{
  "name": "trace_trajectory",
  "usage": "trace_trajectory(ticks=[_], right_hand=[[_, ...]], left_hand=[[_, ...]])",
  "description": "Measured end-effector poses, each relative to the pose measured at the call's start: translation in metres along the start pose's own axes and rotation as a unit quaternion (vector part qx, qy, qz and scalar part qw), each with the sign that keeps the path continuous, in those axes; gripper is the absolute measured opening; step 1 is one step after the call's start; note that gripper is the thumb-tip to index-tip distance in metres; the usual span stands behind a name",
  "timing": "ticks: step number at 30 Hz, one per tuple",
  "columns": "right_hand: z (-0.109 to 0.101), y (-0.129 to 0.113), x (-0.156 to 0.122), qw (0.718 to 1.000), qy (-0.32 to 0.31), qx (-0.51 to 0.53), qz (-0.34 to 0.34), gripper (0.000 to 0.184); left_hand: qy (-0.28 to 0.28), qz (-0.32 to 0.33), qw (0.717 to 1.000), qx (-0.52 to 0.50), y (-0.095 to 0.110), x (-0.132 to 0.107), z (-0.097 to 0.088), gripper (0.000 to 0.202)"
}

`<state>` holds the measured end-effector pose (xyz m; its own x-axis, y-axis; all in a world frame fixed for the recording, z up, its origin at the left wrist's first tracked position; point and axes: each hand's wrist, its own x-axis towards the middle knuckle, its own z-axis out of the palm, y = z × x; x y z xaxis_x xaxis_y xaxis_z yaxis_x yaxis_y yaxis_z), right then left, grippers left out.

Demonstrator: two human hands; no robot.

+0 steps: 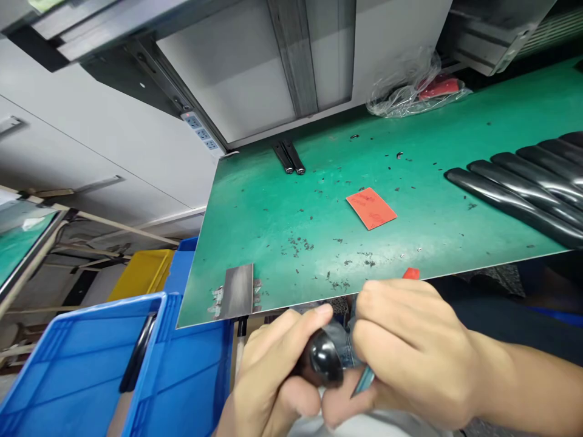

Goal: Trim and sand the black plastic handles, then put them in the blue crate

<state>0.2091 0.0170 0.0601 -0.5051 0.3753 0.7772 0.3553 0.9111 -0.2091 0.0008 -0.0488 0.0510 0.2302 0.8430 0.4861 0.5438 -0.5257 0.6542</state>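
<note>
My left hand (277,364) is closed around a glossy black piece with a rounded end (326,358), held just in front of the table's near edge. The rest of that piece is hidden by my fingers. My right hand (410,352) is closed beside it, gripping a knife whose narrow pointed blade (364,381) sticks out below the fist, close to the black piece. Whether the blade touches it I cannot tell. A small red tip (411,274) shows just above my right fist; I cannot tell if it belongs to the knife.
The green tabletop (273,230) carries black shavings, a red sandpaper-like sheet (371,208), a grey plate (238,290) taped at the near left corner and two black handle-like parts (289,158). Several long black pieces (523,188) lie right. Blue bins (82,364) stand left.
</note>
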Motion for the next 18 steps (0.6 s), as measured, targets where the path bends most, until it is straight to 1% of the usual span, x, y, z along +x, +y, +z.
trace_trajectory(ticks=[3,5,7,9,13,18], right_hand=[[0.003,-0.001,-0.001,0.999,-0.003,-0.006,0.033,0.06],[0.005,-0.001,0.0,0.999,-0.005,-0.015,0.036,0.064],[0.005,0.0,0.001,0.999,-0.01,-0.031,0.039,0.066],[0.005,0.001,0.002,0.998,-0.017,-0.043,0.039,0.067],[0.005,0.002,0.001,0.998,-0.031,-0.053,0.032,0.065],[0.009,0.001,-0.005,0.996,-0.029,-0.072,0.035,0.065]], left_hand=[[0.004,-0.031,0.999,-0.01,0.001,-0.002,0.002,0.059],[0.005,-0.055,0.997,-0.048,0.002,-0.003,0.005,0.058],[0.02,-0.08,0.991,-0.102,0.004,-0.002,0.01,0.056],[0.038,-0.097,0.985,-0.135,0.005,-0.002,0.015,0.054],[0.045,-0.117,0.98,-0.154,0.004,-0.006,0.02,0.052],[0.051,-0.124,0.981,-0.138,0.002,-0.01,0.02,0.05]])
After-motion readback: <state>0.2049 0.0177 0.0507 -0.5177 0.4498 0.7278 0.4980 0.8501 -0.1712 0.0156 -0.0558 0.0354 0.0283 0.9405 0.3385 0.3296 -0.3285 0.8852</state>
